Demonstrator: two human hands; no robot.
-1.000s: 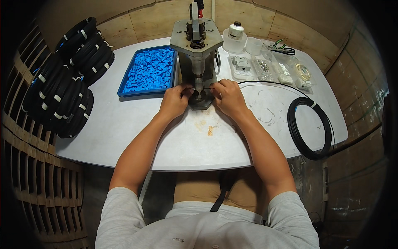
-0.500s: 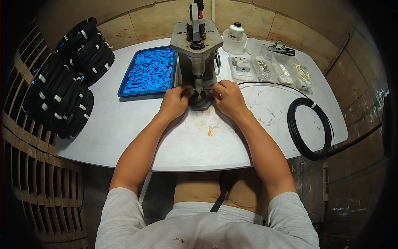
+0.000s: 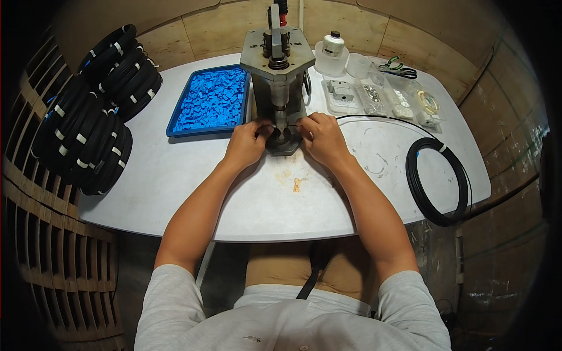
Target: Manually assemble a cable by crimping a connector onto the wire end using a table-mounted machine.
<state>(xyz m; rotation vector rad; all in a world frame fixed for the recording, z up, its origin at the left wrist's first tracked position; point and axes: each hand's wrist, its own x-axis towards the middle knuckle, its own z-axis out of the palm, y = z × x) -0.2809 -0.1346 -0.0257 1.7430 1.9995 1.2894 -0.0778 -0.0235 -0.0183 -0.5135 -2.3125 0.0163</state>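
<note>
So your right hand (image 3: pixel 322 137) looks like it's got a pinch on the black cable (image 3: pixel 380 116), thumb and fingers brought together just right of the lower part of the metal press (image 3: pixel 278 88). Your left hand (image 3: pixel 246 140) is on the other side, fingers curled in close to the press, but tbh I can't tell if those tips are gripping anything, they're too small and shadowed.

The cable arcs off to the right across the white table (image 3: pixel 281 216) to the loose coil (image 3: pixel 414 181), which sits by the right edge and pokes a bit past the near side. There's a white tie on its far side.

My guess on handling: the cable's light but springy, since it holds that wide bow without sagging into kinks. The jacket looks smooth, so it could slip or twist if you hold it too lightly. I'd take it close to the end, just right of the press, with the fingertip pads, and leave the bow slack so the coil doesn't tug. Not fragile I'd say, just don't bend it sharply. The small blue pieces (image 3: pixel 211 96) are left of the press, in the blue tray (image 3: pixel 169 127).
</note>
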